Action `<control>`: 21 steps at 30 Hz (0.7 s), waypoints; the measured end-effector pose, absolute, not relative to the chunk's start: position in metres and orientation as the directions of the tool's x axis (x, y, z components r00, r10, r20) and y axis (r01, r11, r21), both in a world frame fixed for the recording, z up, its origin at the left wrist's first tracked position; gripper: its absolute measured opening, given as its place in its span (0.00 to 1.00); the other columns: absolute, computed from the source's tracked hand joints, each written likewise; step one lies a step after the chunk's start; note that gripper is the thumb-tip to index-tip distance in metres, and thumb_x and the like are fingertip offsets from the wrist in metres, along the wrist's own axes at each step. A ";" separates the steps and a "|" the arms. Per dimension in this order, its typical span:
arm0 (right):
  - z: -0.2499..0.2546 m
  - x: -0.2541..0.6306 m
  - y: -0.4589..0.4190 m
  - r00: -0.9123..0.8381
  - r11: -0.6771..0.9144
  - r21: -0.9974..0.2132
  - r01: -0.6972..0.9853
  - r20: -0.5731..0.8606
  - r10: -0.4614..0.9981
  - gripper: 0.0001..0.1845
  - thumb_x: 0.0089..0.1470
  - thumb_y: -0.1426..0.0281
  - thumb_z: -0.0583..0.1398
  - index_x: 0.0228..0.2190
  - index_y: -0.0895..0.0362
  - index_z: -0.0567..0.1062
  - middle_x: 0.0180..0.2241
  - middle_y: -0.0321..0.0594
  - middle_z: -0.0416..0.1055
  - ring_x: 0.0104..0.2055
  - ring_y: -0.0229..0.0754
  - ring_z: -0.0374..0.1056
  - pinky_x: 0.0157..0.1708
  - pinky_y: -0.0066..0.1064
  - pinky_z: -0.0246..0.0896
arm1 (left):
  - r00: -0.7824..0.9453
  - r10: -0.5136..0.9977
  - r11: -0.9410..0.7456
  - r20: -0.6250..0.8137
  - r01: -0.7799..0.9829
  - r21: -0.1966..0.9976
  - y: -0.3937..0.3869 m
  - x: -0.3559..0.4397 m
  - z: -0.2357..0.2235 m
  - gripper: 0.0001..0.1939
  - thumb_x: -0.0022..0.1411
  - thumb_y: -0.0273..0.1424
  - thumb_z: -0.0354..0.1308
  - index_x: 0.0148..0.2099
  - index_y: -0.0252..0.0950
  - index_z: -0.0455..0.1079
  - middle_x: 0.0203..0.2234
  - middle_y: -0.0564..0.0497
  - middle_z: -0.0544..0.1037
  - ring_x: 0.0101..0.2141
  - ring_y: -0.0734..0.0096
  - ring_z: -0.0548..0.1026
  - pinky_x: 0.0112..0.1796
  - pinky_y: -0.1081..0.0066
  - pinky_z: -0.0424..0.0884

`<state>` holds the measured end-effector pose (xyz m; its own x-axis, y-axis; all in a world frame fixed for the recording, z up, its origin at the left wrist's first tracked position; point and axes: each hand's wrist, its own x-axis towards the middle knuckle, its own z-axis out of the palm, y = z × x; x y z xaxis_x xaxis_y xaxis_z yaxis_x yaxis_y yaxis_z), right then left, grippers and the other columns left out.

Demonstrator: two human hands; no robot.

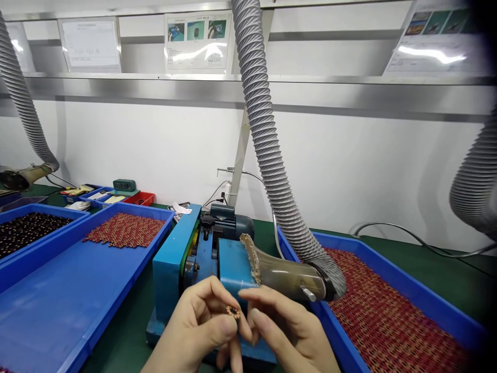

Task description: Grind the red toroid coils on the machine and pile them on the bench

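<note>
My left hand [205, 324] pinches a small ring-shaped coil [233, 312] between thumb and fingers. Copper-coloured windings show around its rim. Just to the right, my right hand [285, 326] has its fingers curled, with a gap between index fingertip and thumb; nothing shows in that gap. Its fingertips are close beside the left fingers, and I cannot tell whether they touch. Behind both hands stands a blue belt-driven machine [236, 259] with a dark motor [233, 225]. A brownish translucent nozzle [289, 273] meets its right side.
A grey ribbed hose [267, 140] drops to the nozzle. The right blue tray [351, 242] bears rows of reddish coils [388, 316]. At left, one blue tray [50, 305] carries reddish coils [126, 229], another black parts [31, 230]. A red bin [142, 199] stands behind.
</note>
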<state>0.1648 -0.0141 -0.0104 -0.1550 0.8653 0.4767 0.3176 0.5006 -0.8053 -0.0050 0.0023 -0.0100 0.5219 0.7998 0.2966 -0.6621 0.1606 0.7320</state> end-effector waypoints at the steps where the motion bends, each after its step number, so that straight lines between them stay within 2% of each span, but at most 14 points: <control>1: -0.012 0.163 -0.013 -0.175 0.521 -0.805 0.285 0.491 0.854 0.12 0.59 0.62 0.61 0.43 0.46 0.80 0.38 0.42 0.79 0.39 0.47 0.75 0.42 0.33 0.70 | 0.546 0.785 0.165 0.292 -0.639 0.751 0.003 -0.005 -0.011 0.15 0.55 0.37 0.69 0.34 0.33 0.68 0.23 0.55 0.77 0.17 0.84 0.74 0.18 0.87 0.61; 2: -0.013 0.161 -0.012 -0.196 0.536 -0.811 0.234 0.501 0.843 0.13 0.58 0.61 0.61 0.45 0.45 0.80 0.39 0.42 0.79 0.37 0.46 0.76 0.41 0.33 0.71 | 0.565 0.779 0.172 0.272 -0.609 0.775 0.003 -0.005 -0.011 0.17 0.53 0.38 0.70 0.33 0.32 0.67 0.22 0.55 0.76 0.17 0.84 0.73 0.18 0.87 0.60; 4: -0.014 0.153 -0.010 -0.213 0.510 -0.859 0.050 0.490 0.845 0.11 0.57 0.58 0.63 0.40 0.46 0.82 0.30 0.40 0.77 0.28 0.41 0.74 0.32 0.29 0.71 | 0.578 0.794 0.188 0.190 -0.531 0.826 0.001 -0.006 -0.009 0.20 0.50 0.40 0.71 0.31 0.31 0.66 0.21 0.53 0.77 0.19 0.82 0.74 0.20 0.86 0.59; 6: -0.013 0.143 -0.010 -0.202 0.403 -0.894 -0.195 0.438 0.876 0.11 0.55 0.57 0.65 0.31 0.49 0.84 0.19 0.33 0.68 0.18 0.34 0.68 0.21 0.23 0.65 | 0.564 0.818 0.199 0.113 -0.463 0.864 -0.002 -0.007 -0.005 0.22 0.48 0.42 0.72 0.30 0.31 0.66 0.22 0.51 0.78 0.20 0.81 0.74 0.21 0.84 0.60; 8: -0.010 0.135 -0.011 -0.180 0.311 -0.886 -0.343 0.387 0.904 0.11 0.51 0.58 0.68 0.26 0.52 0.83 0.17 0.30 0.65 0.15 0.30 0.66 0.17 0.19 0.59 | 0.547 0.834 0.205 0.074 -0.432 0.878 -0.004 -0.007 -0.001 0.25 0.45 0.44 0.73 0.29 0.32 0.65 0.21 0.52 0.78 0.20 0.80 0.73 0.22 0.82 0.60; 12: -0.008 0.127 -0.014 -0.129 0.212 -0.866 -0.453 0.299 0.946 0.11 0.45 0.61 0.73 0.22 0.55 0.83 0.16 0.31 0.67 0.13 0.27 0.64 0.15 0.16 0.56 | 0.543 0.838 0.213 0.061 -0.427 0.879 -0.003 -0.006 0.000 0.28 0.41 0.48 0.73 0.28 0.33 0.64 0.17 0.54 0.75 0.18 0.79 0.72 0.20 0.82 0.60; 17: -0.014 0.126 -0.008 -0.263 0.064 -0.745 -0.664 0.312 0.913 0.08 0.42 0.64 0.74 0.22 0.53 0.83 0.17 0.33 0.71 0.14 0.30 0.66 0.13 0.16 0.59 | 0.528 0.846 0.202 0.067 -0.436 0.877 -0.005 -0.006 0.000 0.22 0.46 0.44 0.73 0.28 0.31 0.69 0.18 0.54 0.74 0.21 0.77 0.74 0.23 0.80 0.65; 19: -0.016 0.126 -0.006 -0.223 0.081 -0.742 -0.666 0.301 0.927 0.08 0.41 0.65 0.75 0.22 0.53 0.82 0.17 0.32 0.71 0.15 0.30 0.66 0.14 0.17 0.59 | 0.500 0.864 0.193 0.060 -0.439 0.878 -0.006 -0.006 0.001 0.20 0.45 0.42 0.73 0.28 0.32 0.72 0.18 0.55 0.73 0.21 0.77 0.73 0.24 0.79 0.65; 21: -0.016 0.127 -0.006 -0.119 0.217 -0.783 -0.584 0.346 0.931 0.07 0.41 0.67 0.74 0.22 0.52 0.82 0.18 0.31 0.70 0.17 0.31 0.65 0.15 0.18 0.57 | 0.439 0.896 0.154 0.061 -0.438 0.886 -0.007 -0.005 0.002 0.19 0.44 0.42 0.74 0.28 0.32 0.74 0.19 0.55 0.72 0.22 0.78 0.71 0.26 0.79 0.63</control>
<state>0.1268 -0.0061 -0.0158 -0.1186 0.9307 0.3460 -0.5835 0.2166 -0.7827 -0.0052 -0.0067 0.0024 0.4388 0.8965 0.0613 -0.4382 0.1539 0.8856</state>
